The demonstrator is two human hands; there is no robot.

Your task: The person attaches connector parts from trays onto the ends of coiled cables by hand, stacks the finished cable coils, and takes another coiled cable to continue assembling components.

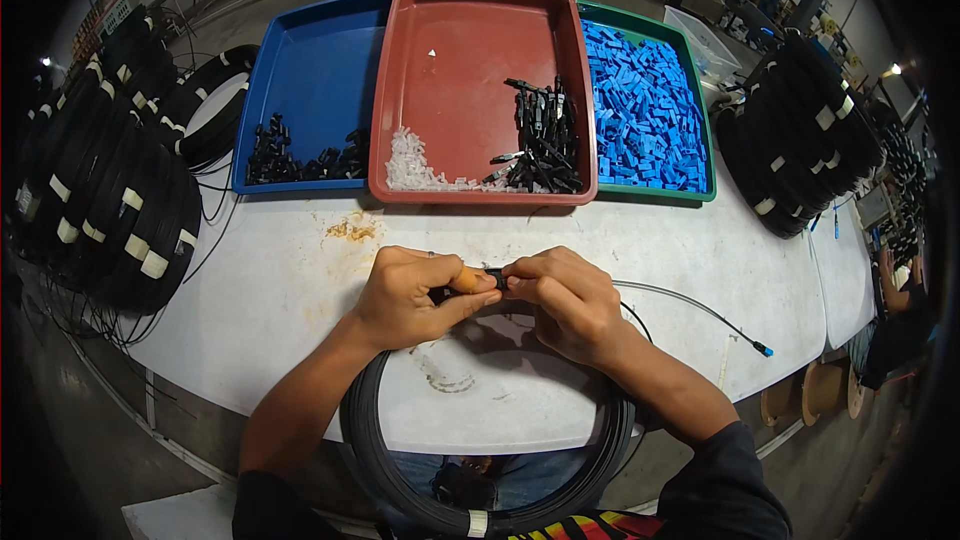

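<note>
Over the middle of the table, my left hand (412, 290) and my right hand (568, 298) meet, fingertips pinched from both sides on a small black connector part (497, 278). Their fingers cover most of it, so its exact shape is hidden. Below them a coil of black cable (362, 420) hangs partly over the table's near edge, a white tape band (478, 523) around its bottom. From behind my right hand a thin black cable (680, 294) runs out to the right across the table. It ends in a blue-tipped connector (763, 349).
Behind my hands stand a blue tray (320, 40) with small black parts, a red tray (470, 30) with clear pieces and black connector parts, and a green tray (712, 175) full of blue clips. Stacked cable coils flank the white table (270, 310) at left (110, 200) and right (800, 130).
</note>
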